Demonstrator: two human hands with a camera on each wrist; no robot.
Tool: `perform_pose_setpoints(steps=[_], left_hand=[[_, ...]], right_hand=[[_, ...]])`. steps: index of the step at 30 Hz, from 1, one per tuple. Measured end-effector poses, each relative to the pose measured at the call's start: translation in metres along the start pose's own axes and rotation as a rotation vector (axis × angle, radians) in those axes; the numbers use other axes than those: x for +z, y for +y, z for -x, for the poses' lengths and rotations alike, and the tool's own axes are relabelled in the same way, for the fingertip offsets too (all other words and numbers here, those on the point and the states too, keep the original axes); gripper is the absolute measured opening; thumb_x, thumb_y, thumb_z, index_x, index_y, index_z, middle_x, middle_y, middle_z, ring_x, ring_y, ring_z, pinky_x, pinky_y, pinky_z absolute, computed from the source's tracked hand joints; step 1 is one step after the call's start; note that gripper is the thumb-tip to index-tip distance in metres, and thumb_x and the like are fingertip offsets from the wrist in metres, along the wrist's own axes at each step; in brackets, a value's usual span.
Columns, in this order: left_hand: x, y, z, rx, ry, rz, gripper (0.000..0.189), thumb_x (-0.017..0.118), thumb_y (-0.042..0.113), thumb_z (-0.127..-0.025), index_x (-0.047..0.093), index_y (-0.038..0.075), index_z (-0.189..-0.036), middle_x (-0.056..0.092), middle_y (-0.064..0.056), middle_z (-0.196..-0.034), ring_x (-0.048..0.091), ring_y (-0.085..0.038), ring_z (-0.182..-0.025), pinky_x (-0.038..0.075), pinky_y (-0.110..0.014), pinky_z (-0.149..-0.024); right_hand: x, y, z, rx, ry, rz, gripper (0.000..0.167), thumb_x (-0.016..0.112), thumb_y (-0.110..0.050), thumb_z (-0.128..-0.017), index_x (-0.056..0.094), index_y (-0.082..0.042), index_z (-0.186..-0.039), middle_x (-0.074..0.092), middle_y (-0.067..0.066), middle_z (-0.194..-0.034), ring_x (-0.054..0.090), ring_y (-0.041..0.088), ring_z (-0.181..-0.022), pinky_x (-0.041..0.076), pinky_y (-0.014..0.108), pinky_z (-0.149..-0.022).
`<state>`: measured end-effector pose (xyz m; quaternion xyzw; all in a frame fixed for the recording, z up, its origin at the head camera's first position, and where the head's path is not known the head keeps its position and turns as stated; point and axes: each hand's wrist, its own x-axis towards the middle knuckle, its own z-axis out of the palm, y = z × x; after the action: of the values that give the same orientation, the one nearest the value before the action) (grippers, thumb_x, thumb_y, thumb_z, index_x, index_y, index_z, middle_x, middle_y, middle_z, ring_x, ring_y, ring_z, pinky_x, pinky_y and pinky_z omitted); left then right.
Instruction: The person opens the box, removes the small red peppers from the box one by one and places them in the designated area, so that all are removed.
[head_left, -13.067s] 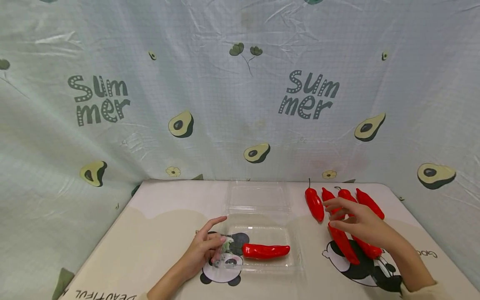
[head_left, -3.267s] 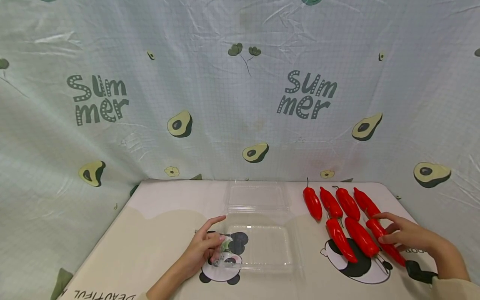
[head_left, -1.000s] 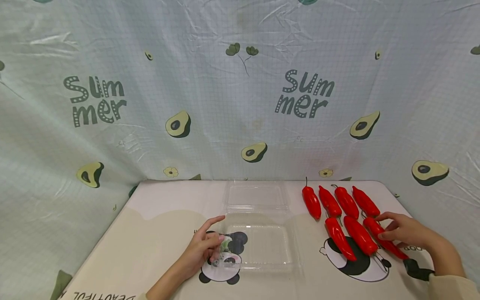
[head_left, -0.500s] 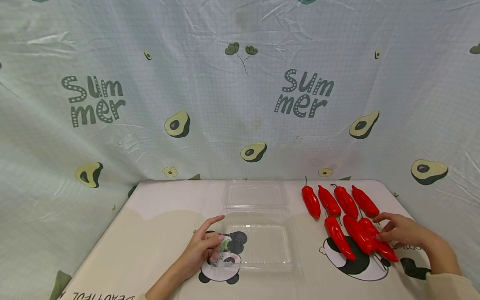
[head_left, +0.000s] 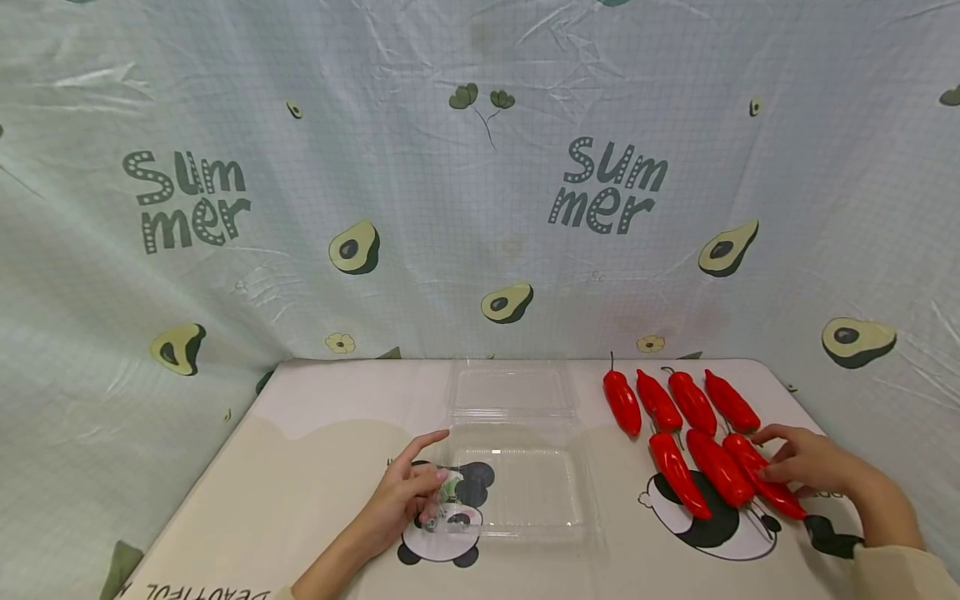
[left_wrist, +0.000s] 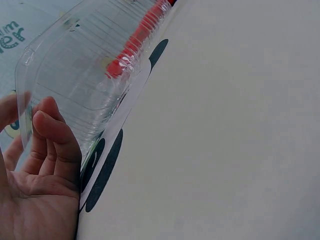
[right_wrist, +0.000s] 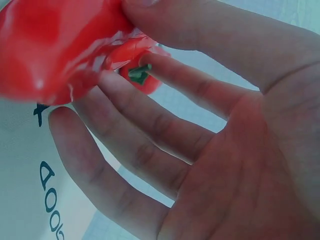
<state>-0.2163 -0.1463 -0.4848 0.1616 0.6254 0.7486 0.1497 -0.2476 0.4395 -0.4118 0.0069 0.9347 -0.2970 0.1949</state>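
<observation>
A transparent hinged plastic box lies with its lid folded back towards the curtain. My left hand holds the box at its left side, fingers curled at the rim and the index finger stretched out, as the left wrist view shows of the box wall. At the right, my right hand pinches a glossy red chili pepper between thumb and fingertips. That pepper fills the upper left of the right wrist view. Directly left of it lies another red pepper.
A back row of several red peppers lies at the table's far right. One more pepper is at the left of the front row. The printed tablecloth shows pandas and lettering. A patterned curtain hangs behind the table.
The pepper once in the box is no longer there. Front-row peppers have been rearranged, with one added at right. Lately my right hand slid that pepper left, then slightly back right. Left hand stays put.
</observation>
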Motion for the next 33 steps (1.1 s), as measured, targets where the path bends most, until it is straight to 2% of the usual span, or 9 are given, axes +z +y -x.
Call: perform_pose_setpoints(steps=[10, 17, 24, 33], left_hand=[[-0.001, 0.001, 0.001, 0.005, -0.011, 0.006, 0.069, 0.058, 0.011, -0.103, 0.020, 0.005, -0.161, 0.054, 0.009, -0.069, 0.051, -0.005, -0.055, 0.045, -0.018, -0.053], [-0.001, 0.000, 0.000, 0.012, -0.019, 0.009, 0.070, 0.057, 0.010, -0.103, 0.019, 0.004, -0.162, 0.053, 0.010, -0.069, 0.051, -0.004, -0.055, 0.044, -0.018, -0.053], [-0.002, -0.002, 0.002, 0.007, -0.006, 0.016, 0.070, 0.058, 0.009, -0.102, 0.020, 0.004, -0.161, 0.055, 0.010, -0.069, 0.051, -0.004, -0.053, 0.044, -0.018, -0.051], [0.000, 0.001, 0.002, -0.004, 0.004, 0.028, 0.070, 0.060, 0.009, -0.101, 0.024, 0.006, -0.161, 0.056, 0.011, -0.070, 0.051, -0.003, -0.053, 0.043, -0.018, -0.051]], right_hand=[[-0.006, 0.003, -0.002, -0.028, -0.006, 0.004, 0.064, 0.075, -0.018, -0.091, 0.043, 0.012, -0.137, 0.067, 0.015, -0.105, 0.063, 0.017, -0.085, 0.062, 0.040, -0.072], [-0.010, -0.002, 0.008, -0.035, 0.004, 0.021, 0.063, 0.074, -0.021, -0.092, 0.044, 0.011, -0.138, 0.068, 0.016, -0.107, 0.063, 0.017, -0.089, 0.061, 0.041, -0.074], [-0.013, -0.013, 0.012, -0.070, 0.046, 0.095, 0.060, 0.074, -0.020, -0.093, 0.046, 0.013, -0.135, 0.070, 0.016, -0.104, 0.066, 0.018, -0.090, 0.063, 0.048, -0.077], [-0.014, -0.030, 0.017, -0.128, 0.154, 0.184, 0.060, 0.072, -0.027, -0.095, 0.048, 0.008, -0.137, 0.069, 0.018, -0.103, 0.065, 0.019, -0.088, 0.062, 0.042, -0.071]])
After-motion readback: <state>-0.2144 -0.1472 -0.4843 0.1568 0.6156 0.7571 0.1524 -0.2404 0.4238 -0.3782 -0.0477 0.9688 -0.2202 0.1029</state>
